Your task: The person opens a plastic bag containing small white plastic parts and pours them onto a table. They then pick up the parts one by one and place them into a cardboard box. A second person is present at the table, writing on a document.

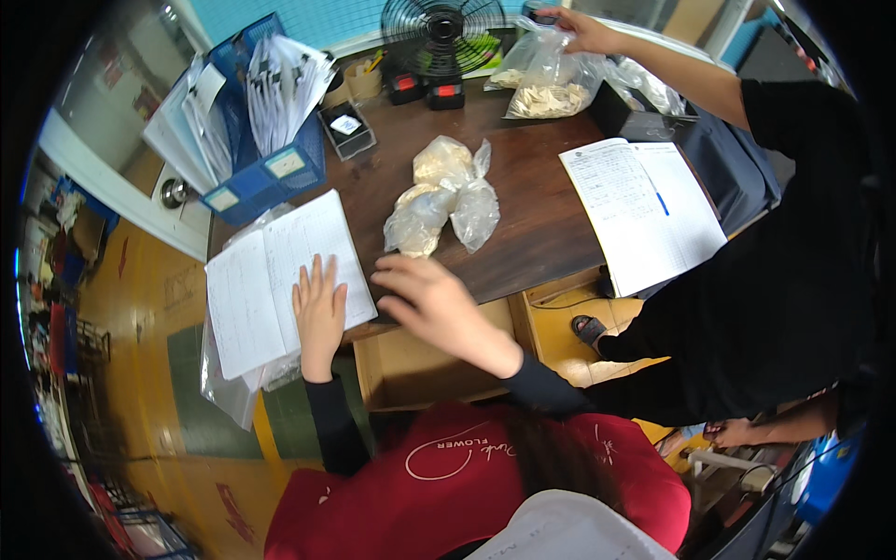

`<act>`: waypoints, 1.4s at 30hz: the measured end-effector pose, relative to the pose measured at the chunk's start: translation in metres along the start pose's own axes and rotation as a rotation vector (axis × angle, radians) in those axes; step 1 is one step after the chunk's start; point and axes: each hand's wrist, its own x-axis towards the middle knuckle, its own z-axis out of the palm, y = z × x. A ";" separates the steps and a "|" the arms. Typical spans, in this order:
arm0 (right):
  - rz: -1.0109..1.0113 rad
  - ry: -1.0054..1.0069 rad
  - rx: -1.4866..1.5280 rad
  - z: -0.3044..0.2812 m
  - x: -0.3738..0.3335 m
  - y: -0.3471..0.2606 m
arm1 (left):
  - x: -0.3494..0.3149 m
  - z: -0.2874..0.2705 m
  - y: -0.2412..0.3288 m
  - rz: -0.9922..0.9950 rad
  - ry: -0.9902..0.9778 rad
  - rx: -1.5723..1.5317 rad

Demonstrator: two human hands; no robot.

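Note:
My left hand [319,313] lies with its fingers spread on the right page of an open notebook [247,294] with handwriting on it. My right hand [437,306], slightly blurred, hovers just right of the notebook by the table's front edge, fingers apart and nothing visible in them. Just beyond it sit clear plastic bags, knotted and filled with pale pieces [420,213]; I cannot tell whether the fingertips touch the nearest one. At the far right, a co-worker's hand [588,33] grips the top of a larger clear bag of pale flat pieces [553,96].
A blue file rack [271,182] full of papers stands at the left, beside a small dark tray [347,131]. A black fan [442,33] is at the back. Another notebook [644,205] with a blue pen lies at the right. An open drawer [439,373] juts out below the tabletop.

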 end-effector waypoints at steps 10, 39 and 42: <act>0.051 0.183 -0.285 -0.096 0.020 0.052 | 0.050 -0.042 0.050 0.132 0.037 -0.600; 0.397 0.102 0.740 -0.074 0.048 0.071 | 0.123 -0.016 0.085 -0.040 -0.618 -2.633; 0.456 0.101 0.754 -0.063 0.049 0.078 | 0.110 -0.011 0.102 -0.267 -0.138 -2.015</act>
